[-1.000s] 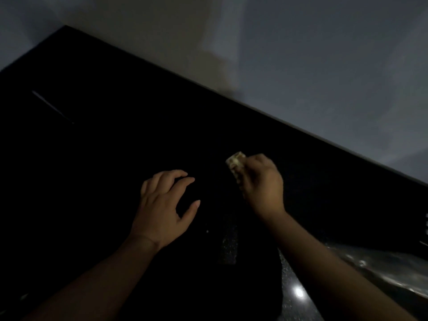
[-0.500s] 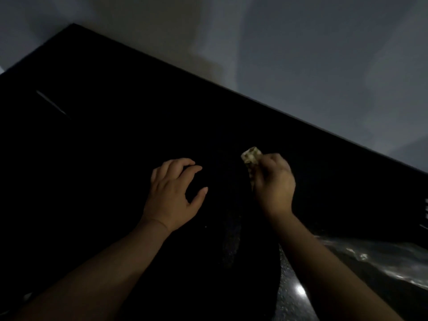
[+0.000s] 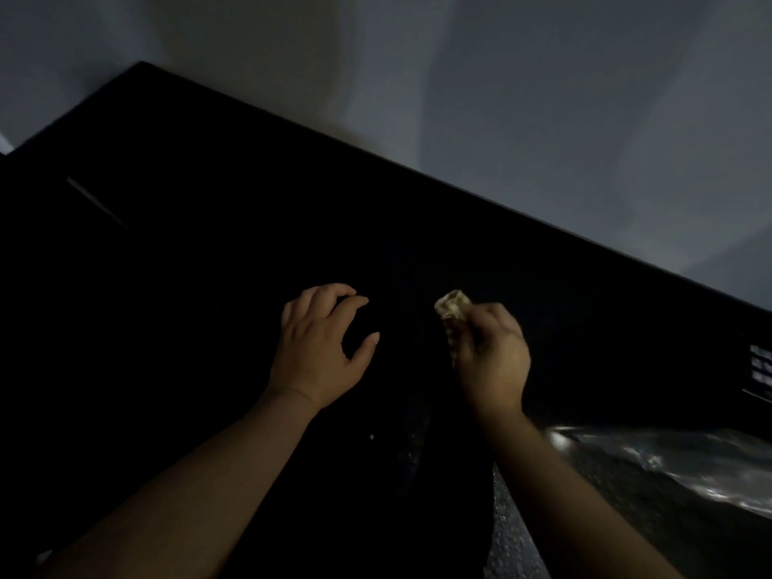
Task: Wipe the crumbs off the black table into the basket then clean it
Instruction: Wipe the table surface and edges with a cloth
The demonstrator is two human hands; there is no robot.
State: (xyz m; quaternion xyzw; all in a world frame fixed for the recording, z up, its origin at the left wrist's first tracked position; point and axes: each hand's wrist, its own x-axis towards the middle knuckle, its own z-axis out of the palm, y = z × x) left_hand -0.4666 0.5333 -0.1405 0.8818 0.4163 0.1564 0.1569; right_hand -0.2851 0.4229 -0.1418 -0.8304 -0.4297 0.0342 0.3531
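A single pale crumb (image 3: 372,436) shows on the black table (image 3: 209,328), lying between the person's forearms; the rest of the dark top is too dim to read. The right hand (image 3: 493,361) is clenched around a pale wad of cloth (image 3: 452,306) low over the surface, while the left hand (image 3: 317,357) hovers beside it, fingers arched, thumb spread, nothing visible in it. No basket is in view, so a sweep now risks scattering unseen crumbs to the floor or onto the shiny plastic (image 3: 668,465) at right
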